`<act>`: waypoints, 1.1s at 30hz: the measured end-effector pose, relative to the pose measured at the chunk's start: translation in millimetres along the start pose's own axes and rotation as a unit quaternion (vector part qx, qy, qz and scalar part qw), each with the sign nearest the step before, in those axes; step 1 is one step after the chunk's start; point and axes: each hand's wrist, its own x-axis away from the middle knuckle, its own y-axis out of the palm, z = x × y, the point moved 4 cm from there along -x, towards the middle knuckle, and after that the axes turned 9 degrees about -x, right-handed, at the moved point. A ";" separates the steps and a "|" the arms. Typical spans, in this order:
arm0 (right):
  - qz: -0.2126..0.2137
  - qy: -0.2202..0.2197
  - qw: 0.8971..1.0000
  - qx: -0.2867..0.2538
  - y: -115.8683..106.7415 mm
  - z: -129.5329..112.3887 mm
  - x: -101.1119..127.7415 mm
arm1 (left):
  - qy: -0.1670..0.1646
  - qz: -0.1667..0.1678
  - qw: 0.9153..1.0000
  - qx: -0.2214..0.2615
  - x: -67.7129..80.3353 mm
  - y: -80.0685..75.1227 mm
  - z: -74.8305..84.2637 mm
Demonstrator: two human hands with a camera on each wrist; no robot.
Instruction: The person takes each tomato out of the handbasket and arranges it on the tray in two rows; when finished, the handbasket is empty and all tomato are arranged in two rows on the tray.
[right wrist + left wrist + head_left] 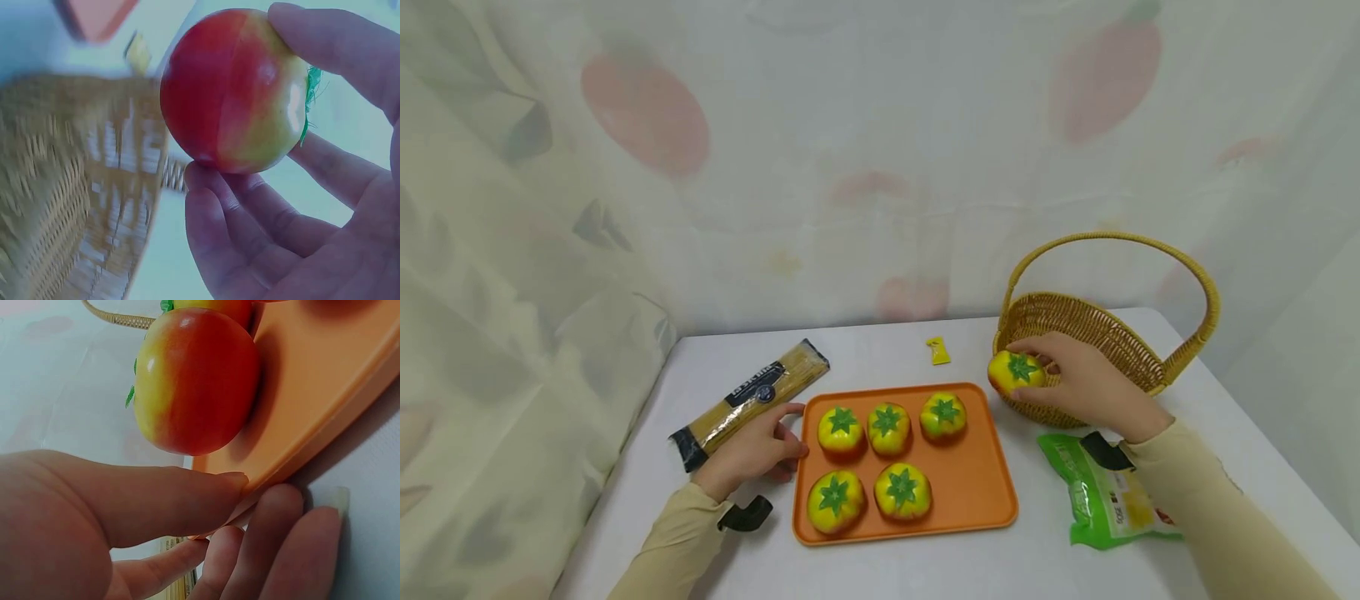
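Note:
My right hand (1086, 379) holds an artificial tomato (1017, 372), red and yellow with a green leaf top, between thumb and fingers. In the head view it is at the near left rim of a wicker basket (1082, 321) with a tall handle. The right wrist view shows the tomato (231, 94) in the fingertips beside the basket wall (81, 187). My left hand (756, 450) grips the left edge of an orange tray (966, 492), thumb on the rim and fingers along its outer side. Several similar tomatoes (902, 492) sit on the tray in two rows.
A pack of spaghetti (760, 396) lies beyond the left hand. Behind the tray is a small yellow packet (937, 351). Under the right forearm lies a green bag (1093, 492), partly covered. A patterned curtain (850, 167) hangs along the table's back.

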 end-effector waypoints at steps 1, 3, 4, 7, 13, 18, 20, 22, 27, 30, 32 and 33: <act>-0.002 -0.003 1.000 -0.004 5.4 -3.3 3.4 | 0.000 0.000 1.000 0.000 0.0 0.0 0.0; -0.008 -0.006 1.000 -0.014 16.6 -9.1 9.6 | -0.001 0.000 1.000 0.001 0.0 0.0 0.0; -0.011 -0.007 1.000 -0.018 22.3 -11.5 12.7 | -0.001 -0.001 1.000 0.001 0.0 0.1 0.0; -0.027 -0.005 0.999 -0.024 37.8 -18.3 21.0 | -0.001 -0.002 1.000 0.001 -0.4 0.1 0.2; -0.059 -0.005 0.997 -0.039 63.3 -28.4 32.7 | -0.002 0.000 1.000 0.000 -1.9 -0.6 0.1; -0.083 -0.005 0.995 -0.051 83.7 -28.8 39.2 | -0.004 0.000 1.000 -0.002 -3.0 -0.7 -0.2; -0.086 0.001 0.995 -0.049 89.9 -27.8 41.0 | -0.002 -0.001 1.000 -0.002 -3.2 -0.9 0.4; -0.087 0.008 0.995 -0.047 94.4 -26.8 42.3 | 0.000 -0.001 1.000 -0.002 -3.3 -1.0 0.9; -0.100 0.019 0.993 -0.057 104.2 -24.7 44.6 | 0.002 -0.003 1.000 0.001 -3.0 -1.0 0.4; -0.109 0.023 0.992 -0.067 108.5 -23.7 45.2 | 0.005 -0.005 1.000 0.004 -2.6 -1.1 0.5; -0.111 0.023 0.991 -0.072 110.6 -24.0 45.4 | 0.007 -0.006 1.000 0.004 -2.4 -1.2 0.3; -0.111 0.022 0.991 -0.073 111.5 -24.4 45.4 | 0.008 -0.006 1.000 0.004 -2.1 -1.3 0.4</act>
